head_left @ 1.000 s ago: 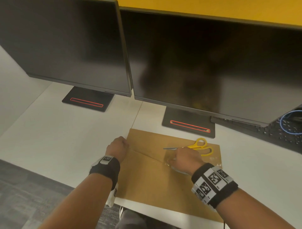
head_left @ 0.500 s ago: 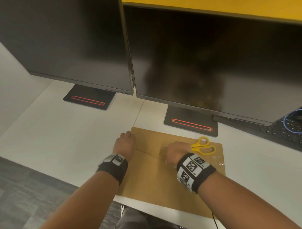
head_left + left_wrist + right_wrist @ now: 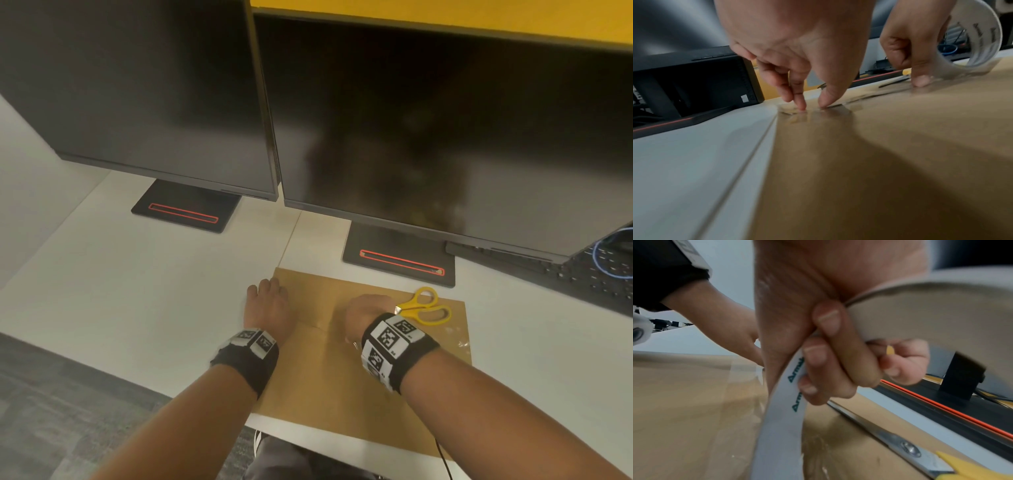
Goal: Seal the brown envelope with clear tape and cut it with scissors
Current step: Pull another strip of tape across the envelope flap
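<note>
In the lower middle of the head view the brown envelope point(image 3: 329, 383) lies flat on the desk point(image 3: 137, 291). The left hand point(image 3: 265, 308) pins the tape end point(image 3: 797, 112) at its left edge with thumb and fingertip. The right hand point(image 3: 363, 317), fingers curled through the tape roll point(image 3: 781, 410), sits mid-flap. Just right lie the scissors point(image 3: 423, 306), pointing left, nearer the right hand; their blades are partly hidden.

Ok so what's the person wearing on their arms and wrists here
Both forearms are bare, no sleeves. Each wrist carries a black fabric band: the left wristband has small white tiles with black square markers on top, the right wristband larger white tiles printed with black square-code patterns. No rings or gloves are visible on either hand.
</note>
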A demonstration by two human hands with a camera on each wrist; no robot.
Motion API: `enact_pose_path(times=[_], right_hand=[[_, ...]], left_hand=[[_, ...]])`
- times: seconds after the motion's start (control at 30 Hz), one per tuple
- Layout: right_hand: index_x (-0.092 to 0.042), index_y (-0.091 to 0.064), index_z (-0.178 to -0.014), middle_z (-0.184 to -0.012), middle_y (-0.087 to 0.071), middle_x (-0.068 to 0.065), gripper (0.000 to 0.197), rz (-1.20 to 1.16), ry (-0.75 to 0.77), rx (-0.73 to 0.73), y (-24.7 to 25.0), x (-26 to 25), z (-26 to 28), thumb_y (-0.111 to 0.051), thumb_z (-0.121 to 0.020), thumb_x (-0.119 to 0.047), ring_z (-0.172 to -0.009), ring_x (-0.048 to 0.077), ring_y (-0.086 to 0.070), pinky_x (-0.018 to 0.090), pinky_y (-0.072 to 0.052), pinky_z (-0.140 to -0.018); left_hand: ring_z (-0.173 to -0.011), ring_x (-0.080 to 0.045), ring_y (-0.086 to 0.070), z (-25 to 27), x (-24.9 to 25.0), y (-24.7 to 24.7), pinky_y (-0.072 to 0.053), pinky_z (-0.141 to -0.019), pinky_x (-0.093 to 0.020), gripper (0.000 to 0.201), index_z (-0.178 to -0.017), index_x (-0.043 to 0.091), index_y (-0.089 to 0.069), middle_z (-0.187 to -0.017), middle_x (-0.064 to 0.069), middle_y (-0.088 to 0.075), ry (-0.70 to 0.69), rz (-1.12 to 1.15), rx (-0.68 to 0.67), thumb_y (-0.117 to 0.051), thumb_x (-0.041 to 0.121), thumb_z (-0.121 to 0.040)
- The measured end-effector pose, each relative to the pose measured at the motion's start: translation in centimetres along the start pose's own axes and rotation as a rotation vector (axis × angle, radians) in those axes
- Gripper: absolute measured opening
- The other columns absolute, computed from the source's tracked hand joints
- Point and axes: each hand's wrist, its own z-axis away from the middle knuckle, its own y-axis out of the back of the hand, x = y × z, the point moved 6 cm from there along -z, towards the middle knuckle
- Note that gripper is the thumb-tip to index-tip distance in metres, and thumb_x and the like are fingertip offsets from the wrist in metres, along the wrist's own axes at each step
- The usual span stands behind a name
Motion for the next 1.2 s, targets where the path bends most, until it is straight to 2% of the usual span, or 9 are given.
enact_pose_path(times=[0.3,0.4,0.53,0.67,0.77,0.87,1.0,1.07,1.2], right_hand=[[-0.022,-0.065,-0.114,-0.116,-0.065,-0.004,0.027,-0.052,0.011,0.018,0.1,0.3,0.4,-0.056,-0.090,-0.031,-0.105,0.019,-0.061,0.031,-0.042,-0.075],[-0.021,-0.066,-0.111,-0.112,-0.065,-0.003,0.029,-0.057,0.037,0.034,0.2,0.4,0.7,-0.058,-0.088,-0.036,-0.102,0.020,-0.063,0.030,-0.045,-0.074],[-0.020,-0.067,-0.109,-0.110,-0.065,-0.002,0.028,-0.076,0.094,0.073,0.5,0.7,1.3,-0.057,-0.087,-0.035,-0.099,0.020,-0.063,0.029,-0.045,-0.071],[-0.016,-0.066,-0.099,-0.103,-0.066,0.003,0.024,-0.155,0.143,0.081,0.6,1.7,2.4,-0.048,-0.086,-0.024,-0.095,0.023,-0.063,0.028,-0.045,-0.072],[-0.015,-0.061,-0.089,-0.094,-0.063,0.007,0.021,-0.263,0.159,0.042,0.2,2.8,3.2,-0.043,-0.084,-0.026,-0.083,0.024,-0.058,0.027,-0.044,-0.068],[-0.012,-0.057,-0.084,-0.092,-0.062,0.011,0.024,-0.382,0.184,-0.005,-0.8,4.0,3.4,-0.039,-0.087,-0.029,-0.085,0.027,-0.058,0.029,-0.042,-0.069],[-0.015,-0.059,-0.073,-0.074,-0.056,0.002,0.040,-0.602,0.206,-0.008,-2.2,5.3,3.3,-0.045,-0.086,-0.050,-0.080,0.024,-0.056,0.029,-0.038,-0.062],[-0.018,-0.064,-0.078,-0.079,-0.061,0.000,0.043,-0.623,0.180,0.007,-2.5,5.5,3.2,-0.051,-0.079,-0.059,-0.082,0.023,-0.058,0.028,-0.040,-0.062],[-0.016,-0.068,-0.092,-0.087,-0.065,0.003,0.043,-0.528,0.134,0.054,-2.1,4.9,3.6,-0.056,-0.076,-0.054,-0.081,0.022,-0.062,0.027,-0.042,-0.057]], left_hand=[[-0.117,-0.025,-0.046,0.4,2.7,-2.6,-0.039,-0.098,-0.030,0.037,-0.129,0.002,-0.035,-0.129,-0.013,-0.045,0.053,0.203,-0.094,-0.034,0.004,-0.093],[-0.115,-0.026,-0.045,0.3,2.3,-2.6,-0.037,-0.100,-0.031,0.032,-0.123,0.003,-0.040,-0.126,-0.013,-0.047,0.060,0.349,-0.063,-0.038,0.019,-0.096],[-0.116,-0.026,-0.044,0.5,2.4,-2.8,-0.037,-0.102,-0.033,0.054,-0.126,0.003,-0.039,-0.126,-0.012,-0.045,0.035,0.348,-0.060,-0.045,0.045,-0.092],[-0.113,-0.024,-0.044,0.7,2.6,-2.5,-0.038,-0.099,-0.032,0.063,-0.125,0.005,-0.038,-0.125,-0.010,-0.045,0.052,0.335,-0.036,-0.048,0.054,-0.087],[-0.113,-0.026,-0.045,0.8,2.8,-2.7,-0.038,-0.099,-0.034,0.076,-0.124,0.005,-0.040,-0.123,-0.009,-0.046,0.072,0.316,-0.019,-0.050,0.066,-0.080],[-0.112,-0.028,-0.046,0.9,2.9,-3.0,-0.039,-0.097,-0.037,0.094,-0.123,0.005,-0.041,-0.123,-0.010,-0.047,0.105,0.296,-0.013,-0.046,0.081,-0.069],[-0.115,-0.028,-0.045,0.9,3.1,-3.0,-0.038,-0.099,-0.037,0.098,-0.126,0.005,-0.039,-0.126,-0.010,-0.046,0.121,0.290,-0.017,-0.047,0.083,-0.067],[-0.114,-0.028,-0.046,0.9,3.1,-2.8,-0.038,-0.100,-0.037,0.096,-0.123,0.004,-0.041,-0.124,-0.011,-0.046,0.129,0.329,-0.002,-0.052,0.081,-0.066],[-0.114,-0.028,-0.044,0.8,3.0,-2.7,-0.036,-0.102,-0.037,0.095,-0.122,0.003,-0.040,-0.124,-0.012,-0.046,0.146,0.378,0.002,-0.059,0.077,-0.065]])
